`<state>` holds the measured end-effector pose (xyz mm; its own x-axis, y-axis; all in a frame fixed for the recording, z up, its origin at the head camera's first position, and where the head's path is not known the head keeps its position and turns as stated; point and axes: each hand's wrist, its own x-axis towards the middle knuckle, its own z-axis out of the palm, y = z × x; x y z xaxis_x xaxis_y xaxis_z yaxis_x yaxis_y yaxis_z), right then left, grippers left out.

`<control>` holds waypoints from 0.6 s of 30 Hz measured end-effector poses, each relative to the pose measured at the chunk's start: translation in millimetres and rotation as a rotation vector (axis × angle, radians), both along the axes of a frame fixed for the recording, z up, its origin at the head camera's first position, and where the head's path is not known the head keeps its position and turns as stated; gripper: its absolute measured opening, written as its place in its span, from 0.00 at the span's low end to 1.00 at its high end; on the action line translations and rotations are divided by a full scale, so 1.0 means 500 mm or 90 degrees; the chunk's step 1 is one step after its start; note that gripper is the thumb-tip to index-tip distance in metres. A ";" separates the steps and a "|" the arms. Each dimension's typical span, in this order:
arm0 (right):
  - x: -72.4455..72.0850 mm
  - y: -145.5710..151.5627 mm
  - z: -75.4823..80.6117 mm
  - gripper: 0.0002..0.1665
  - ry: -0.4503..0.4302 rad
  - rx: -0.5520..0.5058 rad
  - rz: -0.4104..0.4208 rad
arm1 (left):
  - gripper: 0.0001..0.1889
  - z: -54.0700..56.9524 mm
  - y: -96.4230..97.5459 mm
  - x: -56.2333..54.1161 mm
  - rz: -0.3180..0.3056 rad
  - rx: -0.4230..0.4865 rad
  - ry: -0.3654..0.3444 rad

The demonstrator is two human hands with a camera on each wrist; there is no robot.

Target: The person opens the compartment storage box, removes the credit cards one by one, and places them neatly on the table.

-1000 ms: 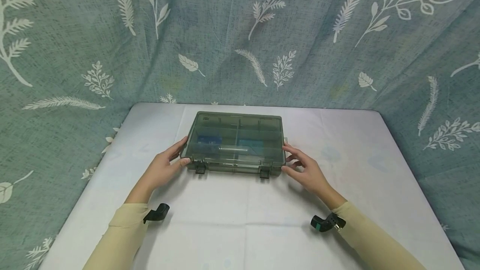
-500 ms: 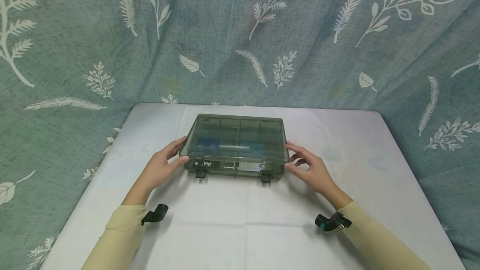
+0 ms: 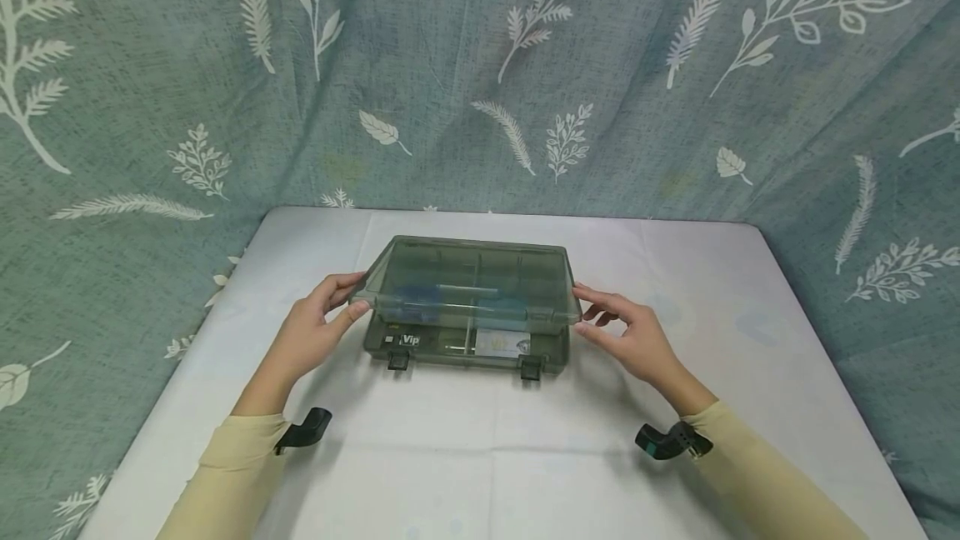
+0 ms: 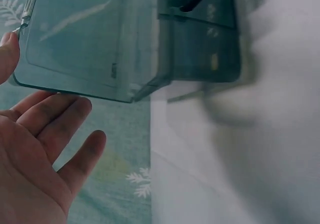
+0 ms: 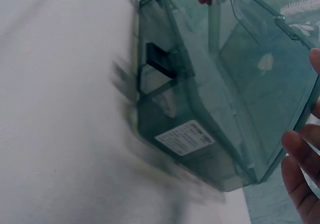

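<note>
A translucent dark green plastic storage box (image 3: 442, 355) sits on the table, its hinged lid (image 3: 480, 277) tilted up at the front. My left hand (image 3: 300, 336) holds the lid's front left corner, thumb at the front edge and fingers along the side. At the opposite corner, my right hand (image 3: 633, 340) holds the lid between thumb and fingertips. Inside the box lie a dark card marked "Vip" (image 3: 410, 340) and a pale card (image 3: 502, 343) in separate compartments. Two latches (image 3: 398, 361) hang loose at the front. The right wrist view shows a white label (image 5: 185, 138) on the box's side.
White cloth (image 3: 480, 457) covers the table around the box. A blue-green curtain (image 3: 450, 107) with white leaf prints hangs behind and at both sides. Each sleeve cuff carries a black wrist camera (image 3: 303, 430).
The lid's front edge has risen off the box, opening a gap that exposes the cards. Both hands moved outward slightly with it, and the box shifted a little toward me.
</note>
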<state>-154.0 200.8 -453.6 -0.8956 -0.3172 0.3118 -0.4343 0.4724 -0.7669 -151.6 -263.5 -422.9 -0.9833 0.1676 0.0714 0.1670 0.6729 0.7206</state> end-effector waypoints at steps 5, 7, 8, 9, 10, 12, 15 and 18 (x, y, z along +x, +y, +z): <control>0.001 0.004 0.014 0.29 0.028 -0.007 0.003 | 0.30 0.014 0.000 0.006 0.003 -0.016 0.020; 0.000 0.006 0.019 0.28 0.038 -0.020 0.004 | 0.29 0.020 0.001 0.009 0.004 -0.024 0.033; -0.001 0.007 0.021 0.28 0.043 -0.026 0.003 | 0.28 0.024 0.002 0.010 0.005 -0.028 0.039; -0.001 0.007 0.024 0.28 0.049 -0.028 0.000 | 0.28 0.028 0.003 0.012 0.006 -0.032 0.045; -0.001 0.007 0.026 0.28 0.053 -0.029 -0.003 | 0.28 0.033 0.004 0.013 0.007 -0.034 0.049; -0.002 0.007 0.031 0.27 0.061 -0.029 -0.010 | 0.27 0.041 0.005 0.016 0.010 -0.043 0.056; 0.000 0.003 0.043 0.26 0.073 -0.034 -0.018 | 0.27 0.052 0.007 0.018 0.017 -0.059 0.070; 0.009 -0.007 0.067 0.24 0.083 -0.046 -0.020 | 0.25 0.063 0.009 0.019 0.024 -0.070 0.093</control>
